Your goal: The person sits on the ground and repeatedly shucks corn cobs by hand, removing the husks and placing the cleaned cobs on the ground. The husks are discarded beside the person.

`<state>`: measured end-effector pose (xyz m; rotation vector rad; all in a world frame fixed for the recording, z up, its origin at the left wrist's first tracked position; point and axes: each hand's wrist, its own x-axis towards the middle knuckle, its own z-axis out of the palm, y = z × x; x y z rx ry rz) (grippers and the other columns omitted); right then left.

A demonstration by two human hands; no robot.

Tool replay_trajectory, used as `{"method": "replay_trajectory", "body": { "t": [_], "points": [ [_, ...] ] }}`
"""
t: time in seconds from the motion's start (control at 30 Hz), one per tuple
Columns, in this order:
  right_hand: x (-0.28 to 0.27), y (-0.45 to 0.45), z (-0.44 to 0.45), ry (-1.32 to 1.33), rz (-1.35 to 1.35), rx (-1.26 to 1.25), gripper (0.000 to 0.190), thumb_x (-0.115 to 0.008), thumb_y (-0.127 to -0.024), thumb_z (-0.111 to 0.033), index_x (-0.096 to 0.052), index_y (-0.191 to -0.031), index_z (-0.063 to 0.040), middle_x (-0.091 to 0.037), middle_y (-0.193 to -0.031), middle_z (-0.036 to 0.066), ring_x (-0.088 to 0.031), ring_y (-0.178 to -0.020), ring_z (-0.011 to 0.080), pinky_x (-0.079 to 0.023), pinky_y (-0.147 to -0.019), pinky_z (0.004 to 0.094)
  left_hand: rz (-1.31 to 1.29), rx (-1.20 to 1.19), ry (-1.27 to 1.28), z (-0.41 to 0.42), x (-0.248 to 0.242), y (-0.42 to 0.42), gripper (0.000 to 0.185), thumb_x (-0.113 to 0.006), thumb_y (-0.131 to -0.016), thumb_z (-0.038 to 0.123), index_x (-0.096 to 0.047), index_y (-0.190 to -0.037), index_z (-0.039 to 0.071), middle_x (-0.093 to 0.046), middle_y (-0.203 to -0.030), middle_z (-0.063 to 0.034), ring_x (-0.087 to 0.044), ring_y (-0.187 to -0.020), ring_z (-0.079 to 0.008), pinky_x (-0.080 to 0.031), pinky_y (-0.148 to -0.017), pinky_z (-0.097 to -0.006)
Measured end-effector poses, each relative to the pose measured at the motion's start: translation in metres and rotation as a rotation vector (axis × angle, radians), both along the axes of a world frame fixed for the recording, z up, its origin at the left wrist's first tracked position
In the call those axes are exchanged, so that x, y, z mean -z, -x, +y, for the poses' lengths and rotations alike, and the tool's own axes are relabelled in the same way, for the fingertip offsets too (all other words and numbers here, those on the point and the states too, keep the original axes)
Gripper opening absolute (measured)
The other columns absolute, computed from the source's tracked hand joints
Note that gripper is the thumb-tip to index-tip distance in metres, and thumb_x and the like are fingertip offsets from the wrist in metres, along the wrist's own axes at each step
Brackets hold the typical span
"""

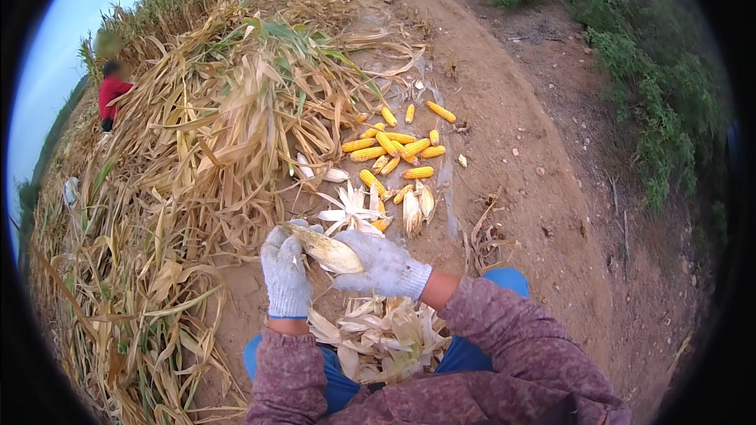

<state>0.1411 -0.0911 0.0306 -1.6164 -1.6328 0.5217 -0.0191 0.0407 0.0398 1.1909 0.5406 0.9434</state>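
Both my hands wear pale knitted gloves and hold one ear of corn in its husk [332,252] between them. My left hand [287,268] grips its narrow upper end. My right hand [381,264] is around the thicker lower end, with the thumb beneath it. Just beyond my hands lie an opened white husk [349,209] and a few ears partly wrapped in husk [413,211]. Several bare yellow corn cobs [397,144] lie in a loose heap farther off on the soil. Loose stripped husks [393,339] are piled between my knees.
A large heap of dry corn stalks [236,112] spreads along the left and ahead. Bare soil [502,147] with small stones slopes on the right, edged by green bushes [655,106]. A person in a red top [112,96] is far off at the upper left.
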Motion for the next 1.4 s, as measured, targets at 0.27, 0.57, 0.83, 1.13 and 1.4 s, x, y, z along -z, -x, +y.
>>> {"method": "replay_trajectory", "body": {
  "t": [0.27, 0.57, 0.83, 1.13, 1.4],
  "points": [
    [0.009, 0.003, -0.001, -0.071, -0.048, 0.026, 0.075, -0.078, -0.089, -0.046, -0.054, -0.146, -0.004, -0.064, -0.137, 0.022, -0.065, -0.126, 0.0385, -0.052, -0.108, 0.0442, -0.191, 0.045, 0.223, 0.003, 0.007, -0.001, 0.026, -0.056, -0.099, 0.008, -0.065, -0.12, -0.005, -0.077, -0.108, -0.0219, -0.076, -0.096, -0.0301, -0.064, -0.086, -0.0403],
    [-0.006, 0.006, -0.001, -0.14, -0.016, -0.024, 0.069, -0.079, -0.089, -0.041, -0.056, -0.145, -0.009, -0.067, -0.134, 0.02, -0.068, -0.121, 0.0383, -0.055, -0.105, 0.0449, -0.39, 0.212, 0.491, 0.017, 0.048, 0.001, 0.037, -0.055, -0.107, 0.026, -0.061, -0.127, -0.004, -0.072, -0.115, -0.022, -0.073, -0.103, -0.0317, -0.063, -0.092, -0.0425],
    [0.004, -0.002, 0.008, -0.201, -0.055, 0.079, 0.071, -0.084, -0.085, -0.039, -0.056, -0.146, -0.014, -0.067, -0.134, 0.015, -0.066, -0.124, 0.037, -0.053, -0.107, 0.0473, -0.322, 0.091, 0.317, 0.007, 0.054, -0.008, 0.051, -0.061, -0.108, 0.04, -0.057, -0.141, 0.001, -0.068, -0.13, -0.0175, -0.067, -0.119, -0.0329, -0.058, -0.104, -0.0478],
    [0.025, 0.015, 0.018, -0.181, -0.012, 0.299, 0.081, -0.082, -0.088, -0.036, -0.047, -0.156, -0.01, -0.051, -0.156, 0.02, -0.049, -0.145, 0.0397, -0.04, -0.123, 0.0486, -0.022, -0.153, -0.027, -0.013, 0.023, -0.009, 0.024, -0.054, -0.108, 0.007, -0.066, -0.126, -0.004, -0.072, -0.112, -0.0087, -0.067, -0.099, -0.0139, -0.054, -0.084, -0.0281],
    [0.049, 0.03, 0.039, -0.215, 0.966, 0.178, 0.057, -0.065, -0.105, -0.012, -0.041, -0.156, -0.006, -0.063, -0.14, 0.01, -0.063, -0.124, 0.0208, -0.053, -0.106, 0.0358, -0.096, -0.035, 0.241, -0.035, 0.019, -0.022, 0.018, -0.067, -0.107, 0.016, -0.067, -0.12, 0.004, -0.074, -0.11, -0.0077, -0.07, -0.102, -0.0198, -0.058, -0.084, -0.0351]
  ]
}}
